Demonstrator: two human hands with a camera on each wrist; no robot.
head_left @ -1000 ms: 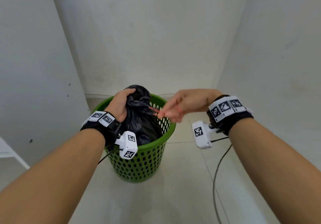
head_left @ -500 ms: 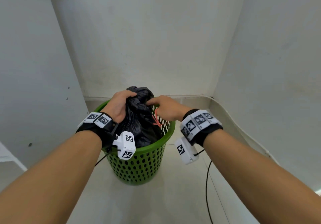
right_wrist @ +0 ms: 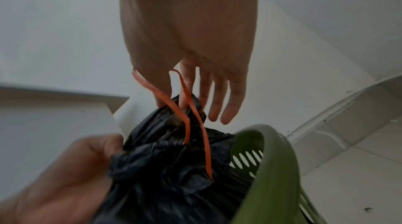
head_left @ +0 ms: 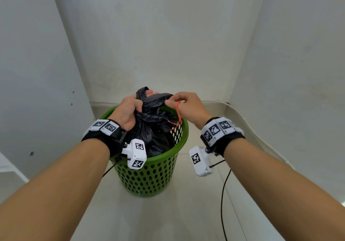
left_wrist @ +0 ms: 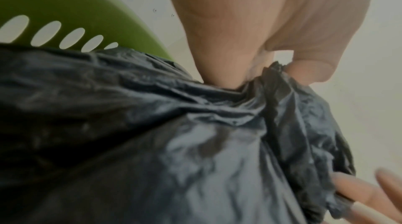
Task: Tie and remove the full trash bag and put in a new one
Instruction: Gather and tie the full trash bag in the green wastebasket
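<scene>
Trash bag [head_left: 156, 126] neck clamped in left hand [head_left: 128, 110]; right hand [head_left: 188, 106] pinches bag top above basket [head_left: 149, 177] rim.

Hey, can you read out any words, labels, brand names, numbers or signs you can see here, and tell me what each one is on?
No readable text anywhere.
Wrist bands: black-and-white square code patterns only; tiny marks beneath are too small to read.
White wrist cameras: the same code patterns, no words.
Black trash bag: no print visible.
Green basket: no label visible.
</scene>
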